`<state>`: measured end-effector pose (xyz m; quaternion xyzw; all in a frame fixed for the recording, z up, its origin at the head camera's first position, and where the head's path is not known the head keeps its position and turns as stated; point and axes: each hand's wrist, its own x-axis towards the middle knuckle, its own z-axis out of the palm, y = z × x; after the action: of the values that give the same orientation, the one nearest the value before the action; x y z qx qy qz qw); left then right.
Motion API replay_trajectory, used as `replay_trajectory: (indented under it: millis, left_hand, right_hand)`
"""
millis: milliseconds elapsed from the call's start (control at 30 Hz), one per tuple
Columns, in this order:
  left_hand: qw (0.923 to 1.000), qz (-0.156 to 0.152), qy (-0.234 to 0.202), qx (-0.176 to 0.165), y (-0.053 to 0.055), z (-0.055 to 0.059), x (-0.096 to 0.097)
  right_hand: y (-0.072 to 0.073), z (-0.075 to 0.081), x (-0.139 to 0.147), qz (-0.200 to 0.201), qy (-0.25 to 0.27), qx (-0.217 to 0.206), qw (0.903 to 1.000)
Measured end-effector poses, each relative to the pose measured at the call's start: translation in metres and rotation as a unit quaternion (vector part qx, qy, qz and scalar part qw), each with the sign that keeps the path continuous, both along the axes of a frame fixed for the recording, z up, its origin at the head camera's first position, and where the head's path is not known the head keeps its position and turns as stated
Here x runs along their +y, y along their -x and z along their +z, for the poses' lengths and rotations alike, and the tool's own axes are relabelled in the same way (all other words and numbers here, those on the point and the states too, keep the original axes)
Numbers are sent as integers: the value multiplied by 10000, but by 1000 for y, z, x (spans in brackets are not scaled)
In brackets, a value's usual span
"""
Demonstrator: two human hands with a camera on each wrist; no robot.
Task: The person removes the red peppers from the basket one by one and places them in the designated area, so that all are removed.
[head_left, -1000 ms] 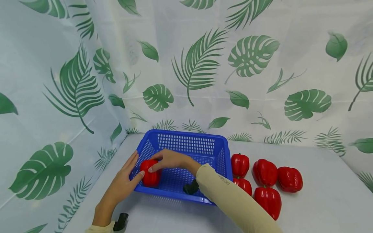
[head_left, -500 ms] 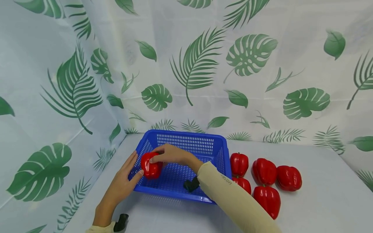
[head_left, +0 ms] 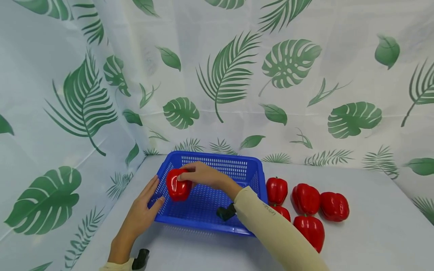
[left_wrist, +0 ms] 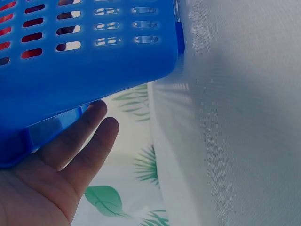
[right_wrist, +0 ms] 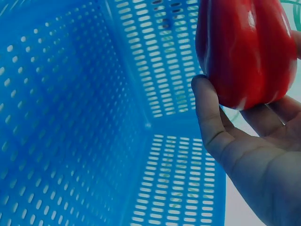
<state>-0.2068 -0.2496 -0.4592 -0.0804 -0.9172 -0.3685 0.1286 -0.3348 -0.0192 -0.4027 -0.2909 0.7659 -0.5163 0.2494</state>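
In the head view my right hand (head_left: 207, 175) grips a glossy red bell pepper (head_left: 178, 186) above the floor of a blue perforated plastic basket (head_left: 203, 226). From the right wrist, the thumb and fingers show round the lower end of the bell pepper (right_wrist: 247, 52), clear of the mesh beside it. My left hand (head_left: 141, 210) rests at the basket's left rim, fingers straight and thumb over the edge. In the left wrist view, two fingers of the left hand (left_wrist: 61, 174) stretch out below the basket's rim.
Several more red bell peppers (head_left: 306, 198) lie on the white table (head_left: 369, 229) right of the basket. Behind and to the left hang white cloths (head_left: 237, 79) with green leaf prints. A dark device sits on each wrist.
My right hand has raised the bell pepper from the basket's left front and shifted it slightly right. My left hand keeps its place at the rim.
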Motion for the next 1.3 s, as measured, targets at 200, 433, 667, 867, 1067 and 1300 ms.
replay_trajectory:
  millis: [200,433,667,867,1067,1300]
  left_hand:
    - [10000,19,-19,83,0,-1,1]
    - [9999,49,25,151,2,-4,1]
    - [9999,29,9,138,2,-4,0]
    - [9998,-32,-19,178,1,-4,0]
    - [9998,-62,-38,200,2,-4,0]
    - [9999,-64,-90,105,1,-3,0]
  right_hand:
    - [-2,5,8,-259,-4,19,9997]
    - [-3,9,17,-290,97,34,9995]
    - [-3,11,27,-315,188,-7,9993]
    - [-6,15,38,-376,143,92,9991]
    - [-8,20,46,-432,253,42,9987]
    - [-9,22,56,-548,176,129,9983]
